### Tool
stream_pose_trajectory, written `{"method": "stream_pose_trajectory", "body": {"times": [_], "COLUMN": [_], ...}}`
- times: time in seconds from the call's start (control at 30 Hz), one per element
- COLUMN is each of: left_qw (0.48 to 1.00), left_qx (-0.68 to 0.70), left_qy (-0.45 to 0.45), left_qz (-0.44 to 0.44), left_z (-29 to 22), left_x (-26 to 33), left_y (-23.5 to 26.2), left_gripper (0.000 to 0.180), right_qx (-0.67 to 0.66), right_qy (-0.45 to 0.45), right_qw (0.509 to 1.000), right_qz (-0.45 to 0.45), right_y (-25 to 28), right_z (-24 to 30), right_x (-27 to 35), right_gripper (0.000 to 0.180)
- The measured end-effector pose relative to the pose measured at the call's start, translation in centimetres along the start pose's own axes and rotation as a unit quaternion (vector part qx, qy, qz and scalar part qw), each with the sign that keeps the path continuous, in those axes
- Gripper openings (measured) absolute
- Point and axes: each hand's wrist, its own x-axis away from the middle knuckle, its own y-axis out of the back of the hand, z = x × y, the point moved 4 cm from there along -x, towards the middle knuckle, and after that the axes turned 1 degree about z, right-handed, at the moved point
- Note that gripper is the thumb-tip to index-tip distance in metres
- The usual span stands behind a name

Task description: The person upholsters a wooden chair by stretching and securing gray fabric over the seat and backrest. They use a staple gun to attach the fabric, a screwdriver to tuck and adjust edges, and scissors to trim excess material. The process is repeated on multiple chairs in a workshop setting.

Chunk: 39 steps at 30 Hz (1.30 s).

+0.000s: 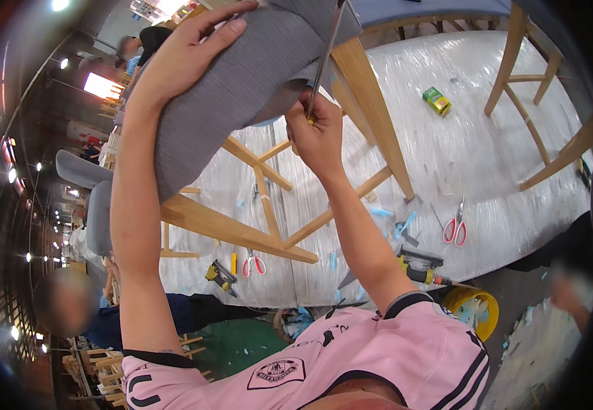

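Observation:
A wooden chair [242, 236] with grey fabric upholstery [221, 96] lies tipped over in front of me, its legs pointing down and right. My left hand [194, 51] rests on the fabric near the top, fingers stretched out and thumb apart. Beside the upholstery's lower edge, my right hand [317, 133] is closed around a tool with a long, thin metal shaft [325, 61]. A bit of yellow shows at the grip. The shaft points upward in front of the fabric and a wooden leg [375, 109]. Its tip reaches the picture's top edge, so I cannot tell the tool's exact kind.
The plastic-covered table [481, 157] carries two red-handled scissors [455, 231] [254, 264], two nail guns [221, 277] [419, 266], a green-yellow box [436, 100] and blue scraps. Another wooden frame [515, 82] stands right. A yellow bucket [491, 314] sits below; a person [132, 324] is left.

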Motion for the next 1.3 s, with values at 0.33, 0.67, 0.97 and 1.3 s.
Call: {"method": "stream_pose_trajectory", "body": {"times": [0.33,0.67,0.97,1.3], "left_qw": [0.997,0.998,0.977,0.952], "left_qx": [-0.023,0.011,-0.128,0.012], "left_qy": [-0.068,-0.057,0.164,0.292], "left_qz": [-0.011,-0.003,0.041,-0.095], "left_z": [-0.3,-0.1,7.7,10.2], "left_x": [-0.1,-2.6,16.3,13.5], "left_y": [-0.1,0.5,9.2,5.9], "left_gripper": [0.045,0.059,0.074,0.077], "right_qx": [-0.014,0.005,0.139,-0.027], "right_qy": [-0.09,-0.211,-0.042,-0.063], "right_qw": [0.992,0.977,0.989,0.996], "right_qz": [0.086,0.017,0.033,0.059], "right_y": [-0.4,5.7,-3.0,-3.5], "right_z": [0.4,-2.2,2.0,-8.6], "right_x": [-1.7,4.4,4.1,1.2], "right_gripper": [0.023,0.034,0.038,0.039]}}
